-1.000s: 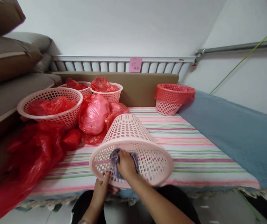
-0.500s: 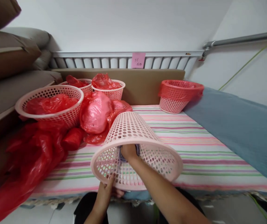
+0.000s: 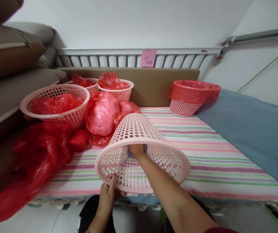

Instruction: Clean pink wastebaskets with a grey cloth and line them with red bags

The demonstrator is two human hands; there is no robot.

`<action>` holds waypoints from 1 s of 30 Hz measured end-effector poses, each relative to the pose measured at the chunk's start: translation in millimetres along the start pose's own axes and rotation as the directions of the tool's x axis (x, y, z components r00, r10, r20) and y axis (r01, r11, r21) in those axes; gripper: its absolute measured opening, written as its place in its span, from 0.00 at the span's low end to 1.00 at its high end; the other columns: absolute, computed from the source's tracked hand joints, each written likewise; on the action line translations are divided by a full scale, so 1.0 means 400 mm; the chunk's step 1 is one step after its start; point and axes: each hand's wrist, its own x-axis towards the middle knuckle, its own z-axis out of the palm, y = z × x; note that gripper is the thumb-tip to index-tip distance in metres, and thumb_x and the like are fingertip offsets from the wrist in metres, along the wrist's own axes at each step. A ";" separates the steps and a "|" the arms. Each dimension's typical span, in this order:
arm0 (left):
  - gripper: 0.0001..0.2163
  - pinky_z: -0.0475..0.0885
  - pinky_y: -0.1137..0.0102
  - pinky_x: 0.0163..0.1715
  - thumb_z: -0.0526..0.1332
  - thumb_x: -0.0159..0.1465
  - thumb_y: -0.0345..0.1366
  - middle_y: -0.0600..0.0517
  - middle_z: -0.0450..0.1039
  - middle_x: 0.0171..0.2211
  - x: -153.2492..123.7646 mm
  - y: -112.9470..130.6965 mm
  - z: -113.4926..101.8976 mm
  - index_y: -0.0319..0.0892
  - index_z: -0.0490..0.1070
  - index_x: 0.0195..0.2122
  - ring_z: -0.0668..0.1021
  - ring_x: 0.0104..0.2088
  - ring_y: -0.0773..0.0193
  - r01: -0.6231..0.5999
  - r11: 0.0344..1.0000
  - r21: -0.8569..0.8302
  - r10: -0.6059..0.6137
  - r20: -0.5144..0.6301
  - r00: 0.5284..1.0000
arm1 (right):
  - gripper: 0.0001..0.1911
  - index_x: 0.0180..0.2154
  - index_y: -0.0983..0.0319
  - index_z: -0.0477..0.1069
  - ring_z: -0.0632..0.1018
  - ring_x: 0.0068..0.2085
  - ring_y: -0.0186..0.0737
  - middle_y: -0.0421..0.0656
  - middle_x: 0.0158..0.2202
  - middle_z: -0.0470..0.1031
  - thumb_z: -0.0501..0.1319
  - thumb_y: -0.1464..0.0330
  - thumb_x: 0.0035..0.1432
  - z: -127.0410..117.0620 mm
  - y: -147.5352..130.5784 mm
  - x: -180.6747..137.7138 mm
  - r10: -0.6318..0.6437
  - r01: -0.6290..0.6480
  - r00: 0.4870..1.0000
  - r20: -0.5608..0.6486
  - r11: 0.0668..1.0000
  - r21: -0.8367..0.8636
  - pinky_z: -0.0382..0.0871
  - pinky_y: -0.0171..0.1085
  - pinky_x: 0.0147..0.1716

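A pink perforated plastic basket (image 3: 139, 129) lies on its side on the striped cloth (image 3: 209, 152), its mouth facing me. My left hand (image 3: 107, 191) grips the lower left of its rim, thumb on the inner side and fingers underneath. Deep inside the basket is my right hand (image 3: 138, 150), closed on a purple-grey cloth (image 3: 130, 153) against the inner wall. Part of that cloth and most of the right fingers are hidden behind the hand and the basket wall.
Several pink baskets with red plastic bags stand at the left, one of them a large basket (image 3: 56, 115). Red bags (image 3: 102, 113) lie beside them. A bag-lined basket (image 3: 184, 108) stands back right. Behind are a beige board (image 3: 163, 84) and a radiator (image 3: 105, 60); grey cushions (image 3: 12, 74) are stacked left.
My right hand and the cloth have shifted slightly up and right inside the basket. My left hand stays at the rim, a little farther left. The whole view has shifted slightly.
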 end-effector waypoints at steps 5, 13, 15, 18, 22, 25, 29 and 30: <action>0.35 0.75 0.62 0.21 0.59 0.54 0.58 0.49 0.73 0.12 0.009 -0.023 0.007 0.26 0.72 0.48 0.77 0.16 0.52 -0.054 0.998 0.022 0.054 -0.013 0.998 | 0.19 0.47 0.65 0.69 0.72 0.48 0.50 0.52 0.46 0.73 0.57 0.75 0.51 -0.044 -0.045 -0.175 0.044 -0.003 0.968 0.249 0.987 -0.159 0.64 0.44 0.47; 0.25 0.74 0.68 0.26 0.61 0.51 0.57 0.48 0.76 0.18 0.012 -0.019 0.002 0.35 0.76 0.29 0.79 0.26 0.53 -0.213 0.962 0.172 0.224 -0.050 0.973 | 0.17 0.42 0.60 0.68 0.69 0.48 0.48 0.45 0.44 0.71 0.59 0.74 0.46 -0.107 -0.078 -0.407 -0.076 0.099 0.932 0.355 0.994 -0.046 0.63 0.41 0.48; 0.27 0.74 0.67 0.22 0.61 0.51 0.59 0.50 0.74 0.16 0.013 -0.022 0.006 0.35 0.75 0.32 0.79 0.22 0.54 -0.119 0.987 0.108 0.125 -0.045 0.991 | 0.18 0.43 0.61 0.68 0.69 0.48 0.48 0.47 0.45 0.71 0.58 0.74 0.47 -0.099 -0.075 -0.373 -0.072 0.103 0.933 0.353 0.992 -0.069 0.63 0.42 0.48; 0.31 0.72 0.66 0.18 0.60 0.51 0.59 0.52 0.72 0.11 0.013 -0.031 0.014 0.32 0.73 0.40 0.77 0.15 0.54 -0.011 1.000 0.005 0.011 -0.047 0.999 | 0.16 0.43 0.63 0.69 0.71 0.47 0.49 0.49 0.44 0.72 0.56 0.74 0.50 -0.065 -0.067 -0.286 -0.061 0.103 0.950 0.305 0.987 -0.124 0.63 0.42 0.47; 0.36 0.72 0.64 0.19 0.60 0.52 0.59 0.51 0.72 0.11 0.011 -0.035 0.018 0.28 0.71 0.46 0.78 0.16 0.52 0.015 0.999 -0.031 -0.015 0.009 1.000 | 0.20 0.49 0.65 0.68 0.71 0.50 0.50 0.52 0.49 0.72 0.55 0.75 0.53 -0.011 -0.044 -0.146 -0.020 0.053 0.973 0.232 0.990 -0.134 0.62 0.45 0.51; 0.36 0.73 0.64 0.22 0.58 0.54 0.59 0.49 0.74 0.12 0.007 -0.031 0.022 0.27 0.70 0.48 0.78 0.18 0.51 0.042 0.999 -0.011 -0.041 0.036 0.998 | 0.23 0.57 0.62 0.61 0.62 0.60 0.48 0.49 0.59 0.64 0.51 0.71 0.60 0.020 -0.024 -0.048 -0.032 0.033 0.996 0.080 0.999 -0.021 0.53 0.48 0.59; 0.37 0.74 0.62 0.23 0.57 0.56 0.59 0.48 0.75 0.13 0.005 -0.024 0.028 0.26 0.68 0.52 0.79 0.18 0.51 0.110 0.993 -0.030 -0.108 0.066 0.992 | 0.23 0.61 0.59 0.56 0.56 0.64 0.45 0.45 0.64 0.56 0.47 0.63 0.66 0.057 -0.005 0.036 -0.006 0.013 0.998 -0.066 0.994 0.112 0.46 0.49 0.63; 0.37 0.74 0.62 0.23 0.57 0.56 0.58 0.47 0.75 0.13 0.004 -0.021 0.027 0.26 0.66 0.54 0.79 0.18 0.51 0.127 0.991 -0.034 -0.124 0.074 0.990 | 0.24 0.61 0.59 0.56 0.54 0.65 0.46 0.45 0.65 0.55 0.47 0.63 0.66 0.064 -0.002 0.046 -0.018 0.026 0.997 -0.068 0.994 0.109 0.44 0.49 0.63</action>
